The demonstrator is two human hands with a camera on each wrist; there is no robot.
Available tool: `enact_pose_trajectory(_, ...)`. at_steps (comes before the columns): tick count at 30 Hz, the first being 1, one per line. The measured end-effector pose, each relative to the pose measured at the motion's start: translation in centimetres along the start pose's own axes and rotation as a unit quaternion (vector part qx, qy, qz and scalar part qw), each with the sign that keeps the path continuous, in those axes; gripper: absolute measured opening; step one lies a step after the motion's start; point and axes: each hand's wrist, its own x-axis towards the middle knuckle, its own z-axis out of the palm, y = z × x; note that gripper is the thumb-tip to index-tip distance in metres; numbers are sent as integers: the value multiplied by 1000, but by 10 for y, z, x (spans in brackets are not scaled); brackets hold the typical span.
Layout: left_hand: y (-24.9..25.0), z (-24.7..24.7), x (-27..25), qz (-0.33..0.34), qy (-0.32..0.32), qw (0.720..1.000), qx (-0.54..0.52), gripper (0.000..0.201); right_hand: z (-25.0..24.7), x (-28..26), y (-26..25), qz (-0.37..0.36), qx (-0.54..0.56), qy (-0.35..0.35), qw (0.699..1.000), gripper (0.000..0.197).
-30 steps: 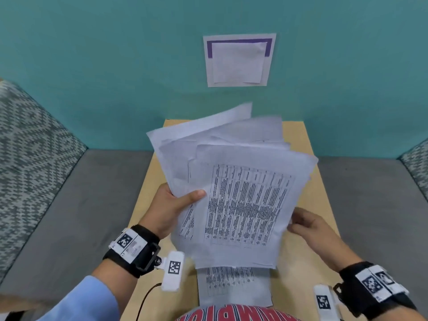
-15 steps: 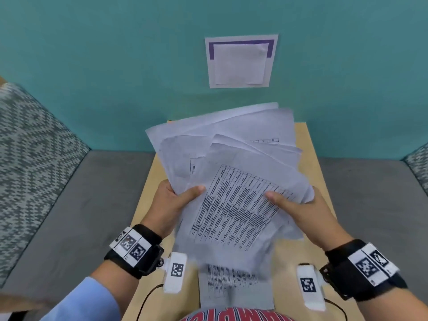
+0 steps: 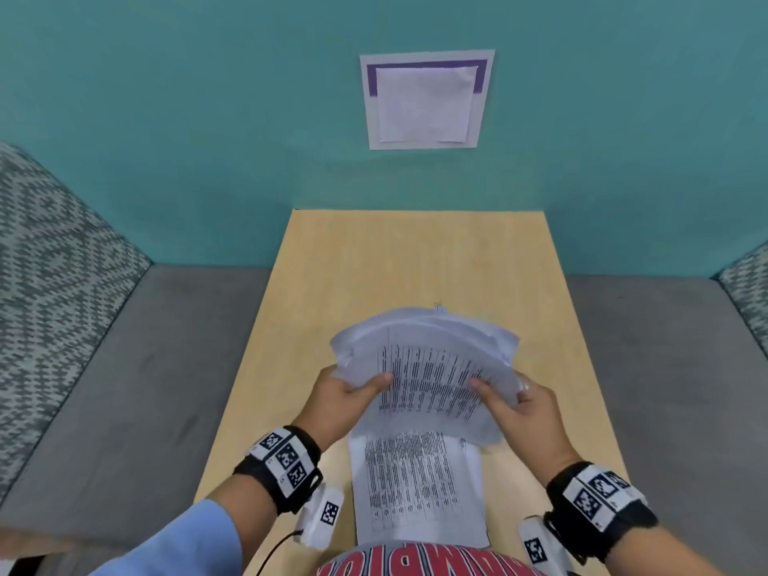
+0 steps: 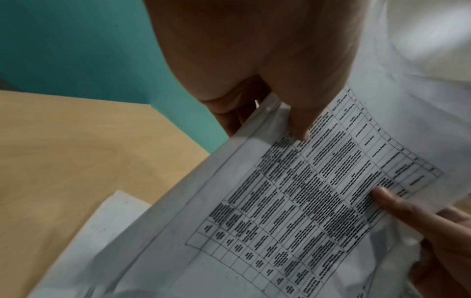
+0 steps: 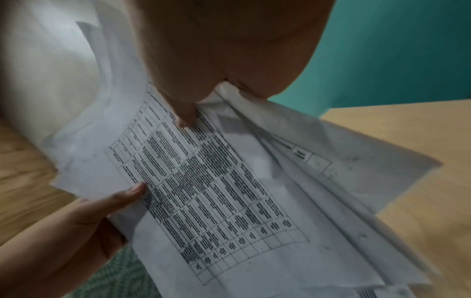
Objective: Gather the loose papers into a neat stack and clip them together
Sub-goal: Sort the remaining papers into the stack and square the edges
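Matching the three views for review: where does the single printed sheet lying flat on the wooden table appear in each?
Head: flat printed sheet, bottom centre, under the held bundle of white papers.
Left wrist: pale corner, lower left.
Right wrist: printed sliver, bottom right.
Shared landmark: light wooden table.

A light wooden bench (image 3: 324,284) carries one printed sheet (image 3: 415,488), lying flat at its near edge, centred.

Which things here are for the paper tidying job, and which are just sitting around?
For the job:
- bundle of papers, held by the left hand and right hand
- loose printed sheet lying on the table

Just there:
- paper notice on the teal wall
- patterned cushion
- grey seat
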Motion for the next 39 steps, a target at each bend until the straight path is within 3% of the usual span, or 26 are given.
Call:
enact_pose_trajectory(2,6,-3,1,14,0,1000,-17,58,-3,3,-4,-15,40,15,999,22)
enact_pose_trajectory(5,16,-1,-3,39,-39,998,-19,16,-5,7,-3,4,15,-11,1000,28)
enact_pose_trajectory(7,13,-1,0,51,-54,997,-7,25,-6,10,4,24,-16,-48,998,28)
enact_pose_trajectory(11,19,-5,5,79,-8,997,6,18,-7,15,-6,41,39,-5,998,12)
enact_pose_trajectory(14,29,-7,5,105,17,994,-29,27,-8,17,-15,26,78,11,997,25)
enact_pose_trajectory(19,29,-11,1,102,8,995,-17,31,-6,19,2,59,18,-55,997,34)
enact_pose_trajectory(23,47,-26,-4,190,52,979,48,41,-6,21,1,40,26,-61,997,27)
enact_pose_trajectory(26,77,-32,-13,269,48,935,227,38,-4,19,-7,15,11,-69,997,25)
enact_pose_trajectory(28,96,-29,-21,295,16,864,407,30,0,14,-16,-25,-47,-91,994,21)
enact_pose_trajectory(30,107,-19,-27,293,-20,812,504,22,5,7,-26,-86,-113,-120,983,13)
enact_pose_trajectory(33,113,-7,-33,255,-62,790,554,16,7,4,-36,-129,-142,-144,971,14)
enact_pose_trajectory(36,112,-19,-27,234,-94,811,528,15,-8,8,-27,-70,-138,-111,982,19)
enact_pose_trajectory(39,103,-45,-18,178,-100,901,382,22,-43,10,-3,23,-179,-29,983,54)
